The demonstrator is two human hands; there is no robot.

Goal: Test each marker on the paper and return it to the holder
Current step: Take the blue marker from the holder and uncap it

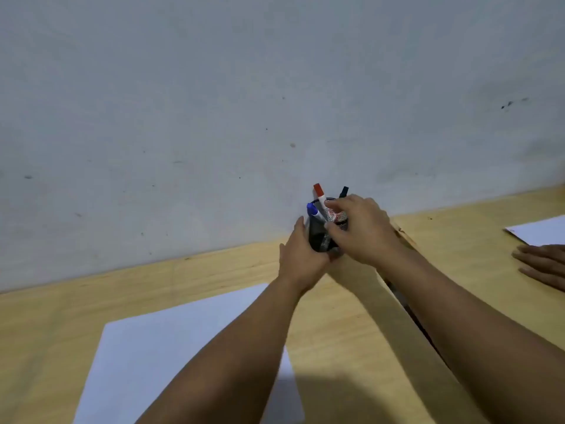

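Red-capped marker [321,198] stands cap-up in holder [318,235], right hand [360,229] pinching it, left hand [301,255] gripping holder.

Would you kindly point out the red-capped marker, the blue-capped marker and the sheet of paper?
red-capped marker [318,189], head view, on its red cap.
blue-capped marker [312,208], head view, on its blue cap.
sheet of paper [171,341], head view, on its bare middle.

Red [319,191], blue [312,209] and black [344,192] markers stand in dark holder [318,237].

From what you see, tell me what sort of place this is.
Probably a shared work desk: a wooden table against a bare wall, paper, a marker holder, and another person's hand.
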